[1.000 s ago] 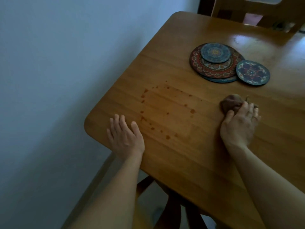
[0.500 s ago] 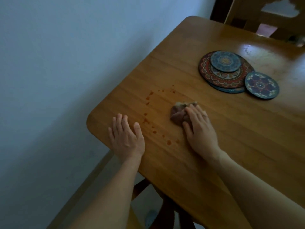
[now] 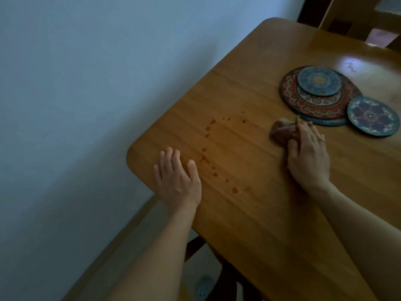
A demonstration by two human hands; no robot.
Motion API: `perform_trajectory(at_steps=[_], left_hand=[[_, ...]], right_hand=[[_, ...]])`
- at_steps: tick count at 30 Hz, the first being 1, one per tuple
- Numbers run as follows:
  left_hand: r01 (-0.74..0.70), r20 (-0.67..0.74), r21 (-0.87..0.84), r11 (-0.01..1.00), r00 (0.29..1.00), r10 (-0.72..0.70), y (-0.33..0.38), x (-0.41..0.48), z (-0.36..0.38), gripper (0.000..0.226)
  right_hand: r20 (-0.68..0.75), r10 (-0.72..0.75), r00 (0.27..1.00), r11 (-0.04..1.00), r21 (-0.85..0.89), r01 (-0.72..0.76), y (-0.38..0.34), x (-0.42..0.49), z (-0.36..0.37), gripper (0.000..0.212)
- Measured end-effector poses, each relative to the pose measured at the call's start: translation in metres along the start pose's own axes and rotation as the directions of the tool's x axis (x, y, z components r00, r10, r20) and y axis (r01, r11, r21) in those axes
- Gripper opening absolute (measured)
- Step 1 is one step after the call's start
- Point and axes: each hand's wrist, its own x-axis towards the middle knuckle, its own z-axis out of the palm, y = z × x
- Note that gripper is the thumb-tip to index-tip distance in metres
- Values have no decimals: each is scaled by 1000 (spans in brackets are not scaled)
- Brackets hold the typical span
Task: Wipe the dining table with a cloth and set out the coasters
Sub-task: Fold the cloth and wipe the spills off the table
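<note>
Clearly the wiping is under way on the wooden dining table (image 3: 249, 213), whose rounded corner sits close to a pale wall (image 3: 86, 83). The left hand (image 3: 176, 181) lies palm down near that corner, its four fingers straight and close together, the thumb held a little apart. Just to its right, a loose arc of reddish spots (image 3: 213, 168) marks the tabletop, running from beside the thumb up toward the middle of the table.

The right hand (image 3: 308, 157) rests farther in, well apart from the spots. Its fingers curl over a crumpled brownish cloth (image 3: 281, 131), and the thumb presses in from the near side, so the cloth is bunched in the grip and sits on the wood. The cloth's far tip comes just beside the stacked mats; whether it touches them I cannot tell.

That stack holds a large round red-patterned mat (image 3: 312, 103) lying on a blue-edged mat (image 3: 325, 122), of which only the rim shows, with a small blue coaster (image 3: 319, 80) on top. A second small coaster (image 3: 372, 115), dark with a floral pattern, overlaps the stack's right edge. A wooden chair (image 3: 358, 16) stands at the far side.
</note>
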Motion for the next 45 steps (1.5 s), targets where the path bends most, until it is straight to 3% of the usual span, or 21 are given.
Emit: perform_trajectory(at_steps=[7,12,15,19,23,26,29,33,38,42,45], left_hand=[[5,6,-8,1000,1000,-5,1,0,2,66],[2,-5,-39,999,1000,-2,1,-1,2,66],[1,-17,-46,999,1000,-2,0,-2,0,65],[8,-26,-45,999,1000,-9,-1,-1,-1,69],[11,-24,-44,999,1000,-12,0,-1,-2,69],[14,-26,-59,998,1000,-15,0,-2,-2,70],[15,-25,-65,998,1000,-17,1,-3,-2,69],[15,-28,-90,996,999,-17,4,-2,-3,71],[9,-67,-145,989,998,-19,3,-1,-2,76],[23,-81,-181,983,996,-38,1,-1,-2,75],[20,-71,-181,983,997,-34,2,-1,-1,76]], right_hand=[[131,-242,961,970,10,243,-59,18,31,50],[292,-478,829,878,115,465,-42,-44,11,51],[359,-517,777,853,147,500,-8,-64,-10,51],[277,-413,867,911,133,391,13,-51,-20,52],[120,-185,975,982,56,179,-16,-4,0,49],[88,-125,988,992,43,121,-49,40,26,49],[111,-191,975,981,35,189,-87,70,51,50],[199,-384,902,923,70,378,-127,66,73,47],[320,-588,743,801,102,590,-120,4,62,44],[433,-641,633,743,146,653,-86,-46,35,48],[484,-633,605,746,170,644,-56,-68,17,51]])
